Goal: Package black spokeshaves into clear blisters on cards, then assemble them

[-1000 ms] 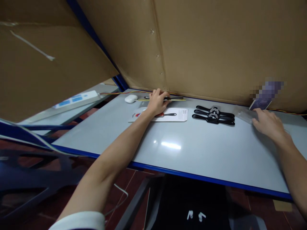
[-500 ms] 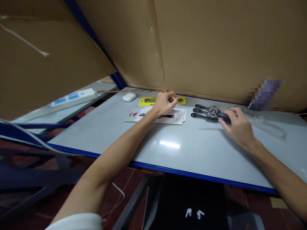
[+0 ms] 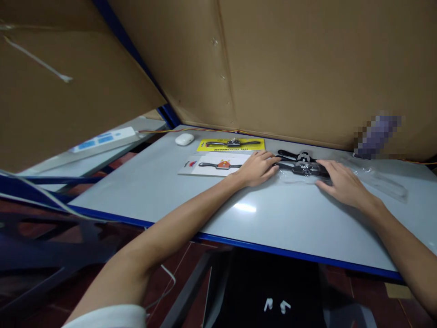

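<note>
Several black two-handled tools (image 3: 302, 168), at least one in clear plastic, lie side by side right of the table's middle. My left hand (image 3: 258, 168) touches the left handle end of the nearest one, its fingers curved around that end. At the other end my right hand (image 3: 341, 182) has its fingers and thumb about the right handle, which they partly hide. White printed cards (image 3: 194, 169) picturing a similar tool lie beneath and left of my left hand. Behind them is a yellow card (image 3: 221, 148) with a black tool on it.
A white rounded case (image 3: 185, 139) sits at the back left. Clear plastic bags (image 3: 385, 182) lie right of my right hand. A pixelated dark object (image 3: 377, 134) leans on the brown back panel (image 3: 290, 68). A white power strip (image 3: 105, 138) is on the left side table.
My left hand has moved right and nearer, from above the cards to the tools' left ends. The nearest tool has shifted right and toward me. My right hand has moved slightly.
</note>
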Tool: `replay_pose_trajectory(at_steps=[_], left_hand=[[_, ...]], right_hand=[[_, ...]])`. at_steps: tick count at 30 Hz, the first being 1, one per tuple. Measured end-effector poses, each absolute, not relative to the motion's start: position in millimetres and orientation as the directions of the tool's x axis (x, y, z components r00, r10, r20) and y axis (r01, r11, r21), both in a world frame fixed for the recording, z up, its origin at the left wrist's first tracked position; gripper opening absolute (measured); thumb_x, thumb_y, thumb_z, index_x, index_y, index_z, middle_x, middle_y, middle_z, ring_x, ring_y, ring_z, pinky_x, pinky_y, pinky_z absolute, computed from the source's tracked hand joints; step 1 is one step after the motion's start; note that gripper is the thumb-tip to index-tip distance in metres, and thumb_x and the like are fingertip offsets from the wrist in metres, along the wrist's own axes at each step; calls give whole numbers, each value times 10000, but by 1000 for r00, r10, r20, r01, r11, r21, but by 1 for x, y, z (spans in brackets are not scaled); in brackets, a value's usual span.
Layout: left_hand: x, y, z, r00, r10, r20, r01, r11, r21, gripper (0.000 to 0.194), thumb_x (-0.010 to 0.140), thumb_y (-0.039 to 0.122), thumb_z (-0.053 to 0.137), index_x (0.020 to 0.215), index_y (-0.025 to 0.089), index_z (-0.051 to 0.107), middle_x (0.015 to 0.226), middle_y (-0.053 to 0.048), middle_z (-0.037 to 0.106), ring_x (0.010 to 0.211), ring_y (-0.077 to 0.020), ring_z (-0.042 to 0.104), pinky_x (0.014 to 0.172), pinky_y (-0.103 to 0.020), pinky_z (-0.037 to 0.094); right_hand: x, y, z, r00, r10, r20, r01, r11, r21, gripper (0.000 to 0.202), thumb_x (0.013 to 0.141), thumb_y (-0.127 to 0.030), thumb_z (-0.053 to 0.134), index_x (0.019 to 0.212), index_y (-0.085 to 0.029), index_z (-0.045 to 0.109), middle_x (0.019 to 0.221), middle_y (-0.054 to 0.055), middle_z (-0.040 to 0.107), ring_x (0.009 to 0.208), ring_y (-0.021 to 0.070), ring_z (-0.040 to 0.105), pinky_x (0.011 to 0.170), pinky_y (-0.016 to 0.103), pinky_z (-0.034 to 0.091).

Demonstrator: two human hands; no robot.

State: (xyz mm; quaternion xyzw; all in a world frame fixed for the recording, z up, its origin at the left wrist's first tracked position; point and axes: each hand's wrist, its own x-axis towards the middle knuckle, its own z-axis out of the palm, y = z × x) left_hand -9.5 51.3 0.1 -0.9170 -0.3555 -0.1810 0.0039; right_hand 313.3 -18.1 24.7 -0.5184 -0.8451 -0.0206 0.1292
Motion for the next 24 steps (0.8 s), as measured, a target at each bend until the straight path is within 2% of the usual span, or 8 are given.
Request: replay_pose_trajectory(at_steps=[5, 10, 16, 21, 24], left_hand=[[-9, 48, -1, 696, 669, 260, 636, -743, 210, 657, 1081, 560, 304, 1521, 125, 527, 1375, -194, 671, 1268, -353, 596, 1081, -545, 412], [-12, 49, -1, 722, 637, 271, 580, -770, 267, 719, 1017, 648, 432, 1583, 205, 460, 1483, -183, 594, 1363, -369, 540, 1099, -539, 418], [-12, 48, 5, 771, 580, 263, 521, -812, 263, 700, 939, 554, 562, 1509, 149, 558, 1246, -162, 678, 1100, -314, 651, 976, -450, 506], [-13, 47, 3, 778, 566, 275, 518, -824, 231, 706, 949, 587, 577, 1494, 138, 571, 1188, -158, 680, 1077, -314, 641, 967, -464, 508], [-15, 46, 1, 775, 567, 278, 521, -823, 228, 678, 970, 598, 551, 1488, 162, 573, 1164, -151, 682, 1048, -309, 641, 945, -467, 517]], right_hand=[[311, -11, 18, -397, 870, 291, 876, 454, -163, 563, 985, -511, 556, 1455, -201, 546, 1424, 171, 645, 1240, 399, 618, 1053, 583, 496], [313, -5, 11, -362, 894, 264, 895, 413, -171, 599, 964, -604, 576, 1429, -227, 597, 1385, 170, 658, 1241, 417, 592, 1049, 609, 472], [312, -6, 12, -405, 886, 224, 878, 445, -173, 700, 899, -685, 638, 1430, -230, 624, 1261, 162, 664, 1170, 405, 596, 1020, 601, 471], [307, -11, 18, -433, 877, 206, 859, 471, -199, 628, 890, -631, 674, 1381, -242, 637, 1297, 145, 684, 1218, 389, 609, 1069, 597, 448], [303, -17, 23, -437, 884, 165, 857, 465, -223, 589, 875, -601, 700, 1336, -237, 653, 1196, 126, 726, 1120, 360, 655, 1021, 563, 477]])
